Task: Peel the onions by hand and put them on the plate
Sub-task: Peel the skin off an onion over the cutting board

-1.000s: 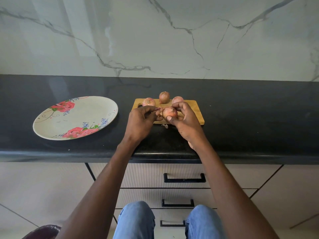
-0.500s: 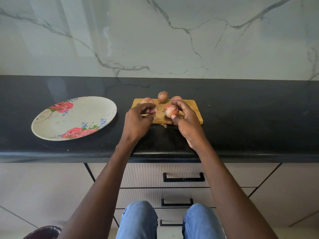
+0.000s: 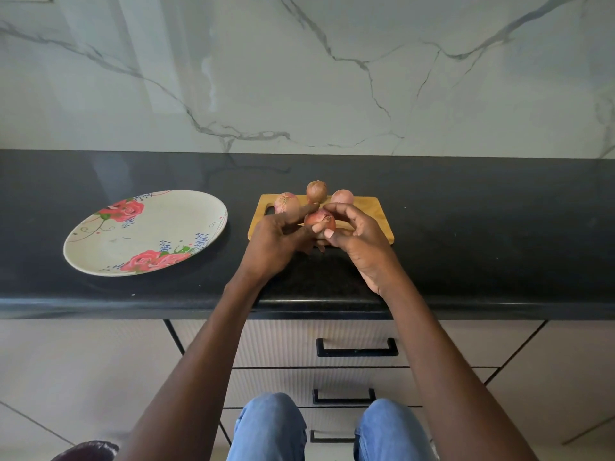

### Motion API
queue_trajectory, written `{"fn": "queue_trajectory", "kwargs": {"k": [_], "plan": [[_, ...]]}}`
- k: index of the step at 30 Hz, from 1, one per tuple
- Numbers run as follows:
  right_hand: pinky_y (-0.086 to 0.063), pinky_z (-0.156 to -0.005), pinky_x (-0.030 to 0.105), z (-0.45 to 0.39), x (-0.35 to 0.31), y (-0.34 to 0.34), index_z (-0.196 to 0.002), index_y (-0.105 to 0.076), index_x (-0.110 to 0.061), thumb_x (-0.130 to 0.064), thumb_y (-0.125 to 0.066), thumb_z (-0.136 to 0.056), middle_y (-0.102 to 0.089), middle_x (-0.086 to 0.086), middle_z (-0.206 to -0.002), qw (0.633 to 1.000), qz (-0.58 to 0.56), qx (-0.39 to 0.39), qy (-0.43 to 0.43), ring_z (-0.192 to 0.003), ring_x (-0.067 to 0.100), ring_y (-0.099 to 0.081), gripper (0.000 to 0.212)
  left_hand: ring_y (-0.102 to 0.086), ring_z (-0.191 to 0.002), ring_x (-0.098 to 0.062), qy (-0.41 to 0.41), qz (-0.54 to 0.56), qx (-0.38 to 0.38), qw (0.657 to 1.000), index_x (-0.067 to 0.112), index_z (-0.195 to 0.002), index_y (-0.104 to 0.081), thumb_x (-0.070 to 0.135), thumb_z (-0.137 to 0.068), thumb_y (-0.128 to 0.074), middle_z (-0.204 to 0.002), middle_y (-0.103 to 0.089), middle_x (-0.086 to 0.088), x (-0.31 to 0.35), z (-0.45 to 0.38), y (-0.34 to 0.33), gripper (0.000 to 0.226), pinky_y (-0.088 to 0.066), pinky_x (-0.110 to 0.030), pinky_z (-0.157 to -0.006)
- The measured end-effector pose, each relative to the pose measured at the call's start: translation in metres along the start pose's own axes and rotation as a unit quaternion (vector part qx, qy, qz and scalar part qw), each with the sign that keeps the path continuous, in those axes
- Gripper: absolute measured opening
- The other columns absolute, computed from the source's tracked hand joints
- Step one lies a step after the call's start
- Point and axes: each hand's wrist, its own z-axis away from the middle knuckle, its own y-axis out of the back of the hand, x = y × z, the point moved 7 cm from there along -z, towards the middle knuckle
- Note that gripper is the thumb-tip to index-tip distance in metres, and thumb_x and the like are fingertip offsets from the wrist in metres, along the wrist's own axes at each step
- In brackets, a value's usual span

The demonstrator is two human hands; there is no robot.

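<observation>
A reddish onion [image 3: 320, 219] is held just above the near edge of the wooden cutting board [image 3: 372, 214]. My right hand [image 3: 357, 242] grips it from the right with curled fingers and thumb. My left hand [image 3: 276, 242] holds it from the left, fingers against its skin. Three more onions stand at the board's far edge: a pink one [image 3: 287, 202] on the left, a brown one [image 3: 316, 191] in the middle, a pale pink one [image 3: 342, 196] on the right. The oval flowered plate [image 3: 109, 247] lies to the left, nothing on it.
The black counter [image 3: 482, 234] runs the full width, backed by a marble wall [image 3: 299, 78]. Drawers with black handles [image 3: 356, 348] sit below its front edge. My knees in blue jeans [image 3: 269, 427] show at the bottom.
My left hand, which had pulled away leftward half a second ago, has come back against the onion. The onion has turned a little in my right hand.
</observation>
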Motion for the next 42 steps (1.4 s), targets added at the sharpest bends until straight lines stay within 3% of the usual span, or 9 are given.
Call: {"fn": "queue_trajectory", "kwargs": {"k": [5,10,14,20,22,25,31,37,42], "plan": [[-0.052,-0.105,0.041,0.0,0.003,0.0,-0.135,-0.06,-0.017,0.0,-0.063,-0.093,-0.065,0.002,-0.132,1.0,-0.007,-0.001,-0.005,-0.122,0.014,-0.062,0.046,-0.071,-0.099,-0.007,-0.02,-0.021,0.016,0.999,0.007,-0.13,-0.064,0.008,-0.095,-0.064,-0.107,-0.074,0.009,0.0,-0.001,0.004,0.035,-0.054,-0.017,-0.082],[-0.053,-0.103,0.039,0.002,0.001,-0.001,-0.135,-0.059,-0.018,0.005,-0.061,-0.094,-0.066,0.004,-0.13,1.0,-0.02,-0.008,-0.004,-0.123,0.015,-0.061,0.047,-0.072,-0.1,-0.011,-0.014,0.012,0.021,1.0,0.01,-0.127,-0.065,0.006,-0.097,-0.061,-0.103,-0.075,0.013,-0.001,-0.002,0.005,0.03,-0.054,-0.018,-0.085],[-0.054,-0.101,0.037,0.003,-0.001,0.0,-0.134,-0.061,-0.017,0.004,-0.064,-0.093,-0.064,0.0,-0.134,1.0,-0.01,0.005,-0.003,-0.118,0.011,-0.064,0.046,-0.072,-0.103,-0.012,-0.007,0.01,0.022,1.0,0.017,-0.123,-0.066,0.009,-0.097,-0.062,-0.106,-0.076,0.011,-0.001,-0.003,0.005,0.027,-0.057,-0.027,-0.092],[-0.06,-0.088,0.034,0.008,-0.004,-0.001,-0.125,-0.065,-0.016,-0.002,-0.077,-0.086,-0.066,0.004,-0.124,1.0,-0.025,0.013,-0.007,-0.109,0.017,-0.069,0.043,-0.075,-0.088,-0.026,0.001,-0.009,0.038,0.999,0.02,-0.12,-0.068,0.011,-0.099,-0.06,-0.101,-0.078,-0.001,0.0,0.002,0.004,0.024,-0.062,-0.039,-0.08],[-0.061,-0.088,0.038,0.009,-0.002,-0.001,-0.125,-0.064,-0.014,-0.003,-0.077,-0.086,-0.065,0.004,-0.123,1.0,-0.023,0.015,-0.011,-0.109,0.019,-0.069,0.042,-0.075,-0.082,-0.027,0.001,-0.011,0.048,0.999,0.021,-0.118,-0.068,0.008,-0.1,-0.06,-0.091,-0.077,0.002,0.002,0.002,0.004,0.024,-0.063,-0.036,-0.074],[-0.059,-0.093,0.043,0.008,-0.001,-0.001,-0.122,-0.064,-0.019,-0.005,-0.076,-0.087,-0.064,0.004,-0.126,1.0,-0.019,0.009,-0.016,-0.113,0.02,-0.067,0.039,-0.075,-0.076,-0.016,0.004,-0.017,0.07,0.997,0.021,-0.115,-0.069,0.007,-0.1,-0.059,-0.086,-0.077,0.004,0.004,0.003,0.006,0.022,-0.062,-0.029,-0.07],[-0.057,-0.097,0.048,0.007,0.001,-0.004,-0.119,-0.063,-0.024,-0.002,-0.072,-0.089,-0.064,-0.001,-0.127,1.0,-0.012,0.001,-0.022,-0.115,0.017,-0.065,0.039,-0.076,-0.081,-0.015,0.002,-0.039,0.087,0.995,0.022,-0.112,-0.072,0.009,-0.098,-0.063,-0.091,-0.078,0.003,0.001,0.004,0.012,0.021,-0.062,-0.031,-0.077],[-0.056,-0.097,0.035,0.009,-0.004,-0.003,-0.116,-0.063,-0.025,-0.004,-0.08,-0.082,-0.065,-0.002,-0.125,1.0,-0.017,-0.006,-0.013,-0.115,0.016,-0.065,0.043,-0.074,-0.088,-0.007,-0.019,-0.045,0.092,0.995,0.023,-0.11,-0.071,0.006,-0.095,-0.066,-0.092,-0.075,0.016,0.008,0.005,0.013,0.024,-0.057,-0.019,-0.079],[-0.055,-0.099,0.038,0.008,-0.003,-0.001,-0.115,-0.064,-0.023,-0.004,-0.08,-0.082,-0.065,-0.007,-0.121,1.0,-0.002,0.007,-0.003,-0.116,0.019,-0.063,0.041,-0.072,-0.078,-0.003,-0.017,-0.041,0.098,0.994,0.024,-0.104,-0.072,0.003,-0.094,-0.066,-0.082,-0.074,0.017,0.011,0.005,0.013,0.024,-0.054,-0.014,-0.073]]}}
